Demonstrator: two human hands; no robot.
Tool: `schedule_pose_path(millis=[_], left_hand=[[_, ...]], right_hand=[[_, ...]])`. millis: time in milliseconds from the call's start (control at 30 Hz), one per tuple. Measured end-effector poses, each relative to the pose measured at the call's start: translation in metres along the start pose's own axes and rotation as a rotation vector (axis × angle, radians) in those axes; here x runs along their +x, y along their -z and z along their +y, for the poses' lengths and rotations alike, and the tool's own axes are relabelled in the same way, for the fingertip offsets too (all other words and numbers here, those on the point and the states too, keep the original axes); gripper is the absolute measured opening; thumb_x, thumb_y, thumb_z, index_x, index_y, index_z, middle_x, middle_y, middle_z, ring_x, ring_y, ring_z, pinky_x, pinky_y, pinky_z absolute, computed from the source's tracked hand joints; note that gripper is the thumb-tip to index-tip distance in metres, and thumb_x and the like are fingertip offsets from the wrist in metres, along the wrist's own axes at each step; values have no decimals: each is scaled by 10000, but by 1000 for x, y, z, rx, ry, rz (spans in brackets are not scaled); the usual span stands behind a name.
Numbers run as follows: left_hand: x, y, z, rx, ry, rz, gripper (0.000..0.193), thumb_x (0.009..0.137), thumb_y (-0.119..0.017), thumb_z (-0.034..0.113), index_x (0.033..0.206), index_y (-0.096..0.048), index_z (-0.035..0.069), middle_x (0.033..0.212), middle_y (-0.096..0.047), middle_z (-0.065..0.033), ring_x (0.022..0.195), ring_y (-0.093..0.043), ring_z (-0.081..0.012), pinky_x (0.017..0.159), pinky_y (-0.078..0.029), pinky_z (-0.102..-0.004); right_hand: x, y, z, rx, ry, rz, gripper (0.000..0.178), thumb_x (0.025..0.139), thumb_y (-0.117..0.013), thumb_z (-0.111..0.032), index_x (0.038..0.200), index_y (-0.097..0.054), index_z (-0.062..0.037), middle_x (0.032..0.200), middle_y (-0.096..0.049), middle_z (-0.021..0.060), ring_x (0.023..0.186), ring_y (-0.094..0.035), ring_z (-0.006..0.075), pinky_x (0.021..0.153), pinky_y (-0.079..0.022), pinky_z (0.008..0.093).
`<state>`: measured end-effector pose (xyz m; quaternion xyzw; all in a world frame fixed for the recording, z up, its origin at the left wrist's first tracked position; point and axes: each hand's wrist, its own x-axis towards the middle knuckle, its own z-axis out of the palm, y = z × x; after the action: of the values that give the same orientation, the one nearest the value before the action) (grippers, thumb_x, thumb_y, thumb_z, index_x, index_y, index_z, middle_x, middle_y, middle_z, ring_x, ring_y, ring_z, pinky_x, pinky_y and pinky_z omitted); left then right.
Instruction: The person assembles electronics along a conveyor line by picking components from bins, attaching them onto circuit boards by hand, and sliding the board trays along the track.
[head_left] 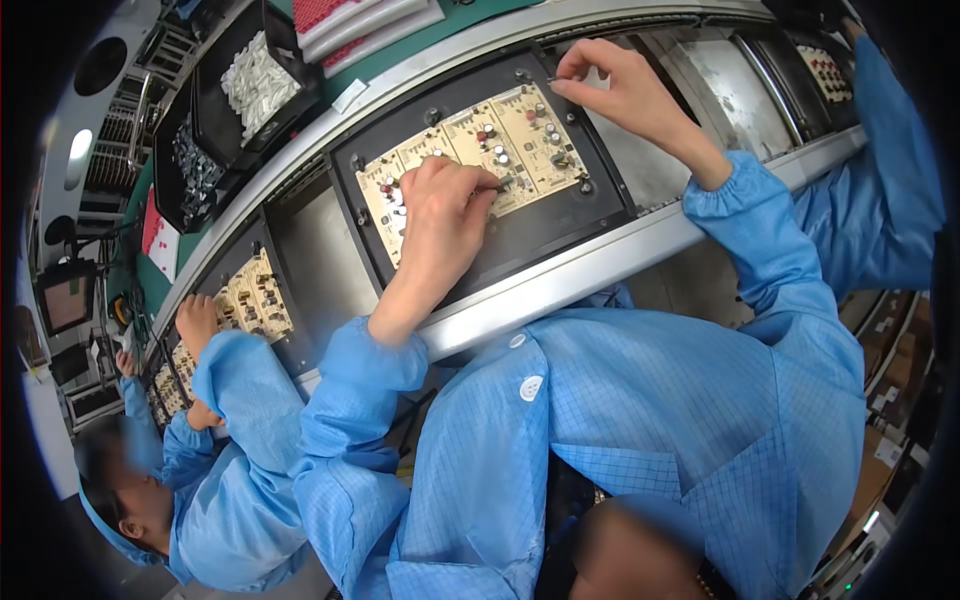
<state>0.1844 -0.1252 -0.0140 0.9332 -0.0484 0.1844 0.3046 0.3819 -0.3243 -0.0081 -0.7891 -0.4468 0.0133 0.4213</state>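
Near the upper middle of the frame, the tan circuit board panel [515, 130] lies in a black tray [560, 228], with your left hand [440, 215] over its lower middle. Your left thumb and forefinger are narrowed at a dark component [504, 184]; whether they grip it or only touch it, you can't tell from this view. Your right hand [630, 95] is just beyond the panel's upper-right corner, thumb and forefinger nearly together with a small dark piece [553, 80] at their tips, too small to identify or be sure it's held. If that pinch is loose, the piece could slip onto the tray or down past the metal rail [530, 310]. Your left palm and wrist hang over part of the panel, so a low wrist might knock tall capacitors [500, 152] askew, and the hand hides whatever is beneath it. Pushing sideways on the dark component could bend its leads or leave it tilted. A catching sleeve [365, 360] could jog the tray.
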Motion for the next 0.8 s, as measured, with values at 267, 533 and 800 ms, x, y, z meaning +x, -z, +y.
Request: schedule_pose_path(millis=[267, 533, 800], left_hand=[[4, -10, -2, -23, -12, 20, 122, 739, -731, 14, 844, -693, 62, 760, -632, -49, 868, -578, -240, 838, -371, -381], [8, -15, -2, 48, -153, 61, 144, 720, -733, -11, 836, -690, 63, 772, -632, -39, 861, -571, -239, 823, -380, -374], [13, -14, 25, 303, -382, -71, 159, 675, -635, 26, 832, -662, 35, 821, -582, -85, 906, -539, -258, 888, -399, -387]], right_hand=[[-6, -2, 1, -13, 26, 91, 196, 862, -727, -212, 942, -654, -48, 884, -653, 28, 831, -615, 125, 628, -435, 275], [-8, -7, 6, -24, 73, 91, 193, 860, -721, -186, 935, -642, -26, 886, -639, 48, 839, -611, 146, 690, -465, 290], [-10, -13, 3, -16, 89, 73, 175, 853, -715, -166, 925, -646, -21, 871, -611, 56, 843, -604, 169, 727, -476, 297]])
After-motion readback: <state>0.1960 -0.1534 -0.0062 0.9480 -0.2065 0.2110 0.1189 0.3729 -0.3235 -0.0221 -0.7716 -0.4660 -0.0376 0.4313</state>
